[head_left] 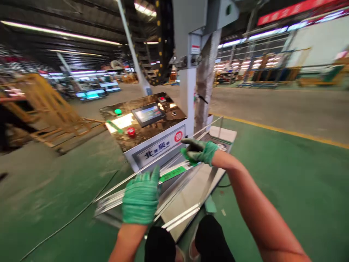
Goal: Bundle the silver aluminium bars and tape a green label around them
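Both hands wear green gloves and hold a bundle of long metal strips (152, 183) that lies slanted across a low metal table (191, 189) in front of the control console (147, 127). The left hand (141, 196) closes around the end of the bundle farther from the console, its fingers wrapped over the strips. The right hand (200, 151) grips the other end of the same bundle, just below the front panel of the console, fingers curled over the top. A green label (172, 174) sticks to the strips between the two hands. More loose strips (181, 218) lie on the table on the side away from the console, near the person's dark knees (185, 240).

The console carries a lit screen (148, 113), a green button (118, 111) and a red button (131, 131). Behind the console rises a grey machine column (191, 65). Left of the console, well apart, stands a yellow frame (46, 105) on the green floor (286, 174).
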### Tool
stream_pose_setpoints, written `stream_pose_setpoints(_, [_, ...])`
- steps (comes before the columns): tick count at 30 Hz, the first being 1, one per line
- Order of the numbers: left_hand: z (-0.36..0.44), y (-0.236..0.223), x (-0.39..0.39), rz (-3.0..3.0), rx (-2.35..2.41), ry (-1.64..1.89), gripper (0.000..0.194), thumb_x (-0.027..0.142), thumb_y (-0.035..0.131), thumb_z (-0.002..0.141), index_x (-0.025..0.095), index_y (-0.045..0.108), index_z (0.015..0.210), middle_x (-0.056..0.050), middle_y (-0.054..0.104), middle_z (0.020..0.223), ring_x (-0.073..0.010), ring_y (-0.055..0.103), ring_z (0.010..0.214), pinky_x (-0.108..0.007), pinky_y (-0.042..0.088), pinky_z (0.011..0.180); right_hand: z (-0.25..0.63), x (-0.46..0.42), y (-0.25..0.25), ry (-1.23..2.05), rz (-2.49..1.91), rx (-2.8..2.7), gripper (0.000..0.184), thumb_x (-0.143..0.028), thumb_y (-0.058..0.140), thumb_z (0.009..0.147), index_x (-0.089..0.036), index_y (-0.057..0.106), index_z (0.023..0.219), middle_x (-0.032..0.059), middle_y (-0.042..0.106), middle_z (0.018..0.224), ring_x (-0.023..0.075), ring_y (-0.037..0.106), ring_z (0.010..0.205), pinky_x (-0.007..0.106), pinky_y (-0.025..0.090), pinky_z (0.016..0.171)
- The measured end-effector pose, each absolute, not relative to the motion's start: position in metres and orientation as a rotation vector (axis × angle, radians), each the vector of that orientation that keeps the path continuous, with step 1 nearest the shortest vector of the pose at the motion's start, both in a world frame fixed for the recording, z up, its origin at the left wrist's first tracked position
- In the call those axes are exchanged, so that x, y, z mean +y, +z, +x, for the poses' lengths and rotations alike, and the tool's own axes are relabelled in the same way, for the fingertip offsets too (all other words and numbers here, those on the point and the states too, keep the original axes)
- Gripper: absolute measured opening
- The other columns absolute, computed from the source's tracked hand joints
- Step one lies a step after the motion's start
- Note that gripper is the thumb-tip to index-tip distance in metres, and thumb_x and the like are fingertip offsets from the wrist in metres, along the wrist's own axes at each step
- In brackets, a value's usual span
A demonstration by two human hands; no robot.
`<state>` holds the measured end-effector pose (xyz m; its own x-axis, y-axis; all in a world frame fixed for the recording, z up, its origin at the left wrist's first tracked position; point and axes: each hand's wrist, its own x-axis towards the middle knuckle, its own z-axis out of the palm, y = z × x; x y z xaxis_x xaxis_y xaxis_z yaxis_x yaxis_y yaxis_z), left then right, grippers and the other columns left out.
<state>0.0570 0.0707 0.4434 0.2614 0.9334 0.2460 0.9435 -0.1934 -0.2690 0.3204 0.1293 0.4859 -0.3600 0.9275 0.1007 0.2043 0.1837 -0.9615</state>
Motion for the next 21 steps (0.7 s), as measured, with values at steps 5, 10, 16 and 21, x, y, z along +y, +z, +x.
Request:
stream_pose_setpoints(5, [0.057, 0.44, 0.071, -2.151, -1.704, -0.127, 0.046, 0.027, 0.055, 0.094, 0.028, 0.061, 0.14, -0.009, 0.076, 0.1, -0.0249, 0.071, 0.088, -0.038, 0.059, 0.07, 0.317, 0.139, 0.48, 1.395, -0.974, -1.594, 0.073, -0.043, 0.082, 0.077, -0.018, 0.058, 0.141, 0.0001, 0.059, 0.086, 0.0124, 0.057, 0.073, 0.027, 0.054, 0.066])
stream_pose_setpoints(10, [0.053, 0.439, 0.07, -2.149, -1.652, -0.185, 0.045, 0.025, 0.057, 0.093, 0.025, 0.064, 0.137, -0.008, 0.077, 0.098, -0.0249, 0.071, 0.085, -0.038, 0.058, 0.069, 0.316, 0.138, 0.477, 1.36, -0.972, -1.535, 0.071, -0.044, 0.083, 0.076, -0.019, 0.06, 0.139, -0.0014, 0.056, 0.082, 0.0122, 0.057, 0.07, 0.028, 0.051, 0.064])
stream_pose_setpoints(16, [0.053, 0.44, 0.074, -2.125, -1.634, -0.177, 0.042, 0.025, 0.056, 0.093, 0.024, 0.067, 0.133, -0.007, 0.077, 0.096, -0.0239, 0.071, 0.083, -0.037, 0.057, 0.068, 0.32, 0.14, 0.476, 1.393, -0.927, -1.511, 0.066, -0.037, 0.085, 0.075, -0.019, 0.063, 0.134, -0.0003, 0.06, 0.083, 0.0136, 0.06, 0.072, 0.03, 0.054, 0.066])
stream_pose_setpoints(21, [0.035, 0.426, 0.072, -2.118, -1.477, -0.304, 0.042, 0.015, 0.045, 0.095, 0.02, 0.071, 0.127, -0.009, 0.073, 0.083, -0.0241, 0.065, 0.07, -0.037, 0.049, 0.062, 0.323, 0.134, 0.481, 1.295, -0.909, -1.669, 0.058, -0.034, 0.078, 0.081, -0.018, 0.063, 0.135, -0.0001, 0.064, 0.084, 0.0115, 0.06, 0.072, 0.026, 0.052, 0.068])
